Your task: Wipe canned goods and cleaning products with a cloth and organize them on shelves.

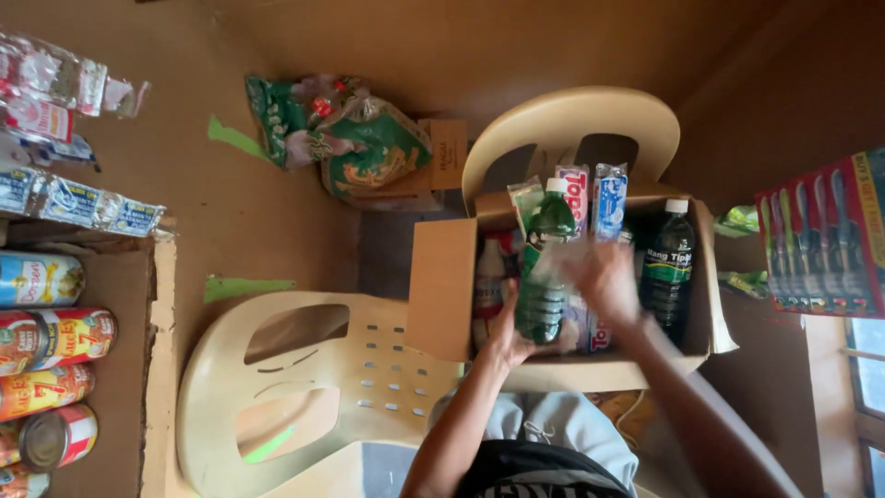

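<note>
Head view. Cardboard box (442,286) sits on a cream plastic chair (572,120), open flaps out. Left hand (505,334) cups the base of a green bottle (544,267), which stands upright at box centre. Right hand (604,277), motion-blurred, is at the bottle's 3 o'clock; grip cannot be told. Dark bottle (668,267) stands at 3 o'clock, further out. Cans (51,337) lie far off at 9 o'clock.
</note>
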